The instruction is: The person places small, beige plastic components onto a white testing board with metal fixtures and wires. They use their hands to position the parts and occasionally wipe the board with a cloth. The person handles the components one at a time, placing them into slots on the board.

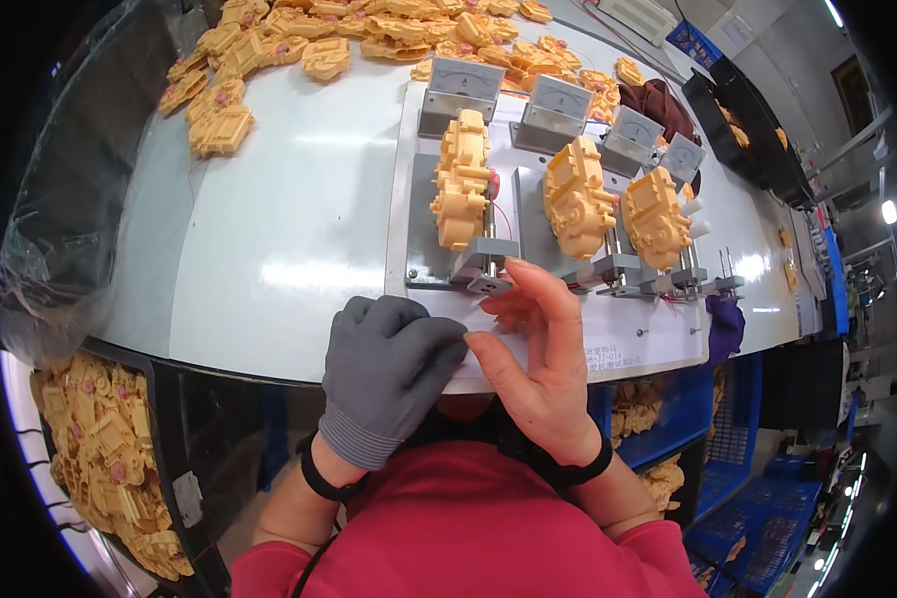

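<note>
My left hand [381, 364], in a grey glove, is at the table's front edge with fingers curled and thumb against them; whatever may be in the pinch is hidden. Bare and curved, my right hand [543, 374] has its thumb apart from its forefinger, the thumb tip close to the gloved fingers. Its forefinger reaches the grey clamp [485, 257] of the leftmost test fixture. A yellow plastic gearbox housing [461, 174] stands upright there, with a thin red wire at its side. Two similar housings, a middle one [578, 199] and a right one [656, 217], sit on neighbouring fixtures.
Analog meters [465, 82] stand behind the fixtures. Yellow housings [319, 30] are heaped along the table's far side. A bin of housings [100, 448] is below left, and blue crates [733, 429] are below right. A purple cloth [726, 327] hangs near the right edge.
</note>
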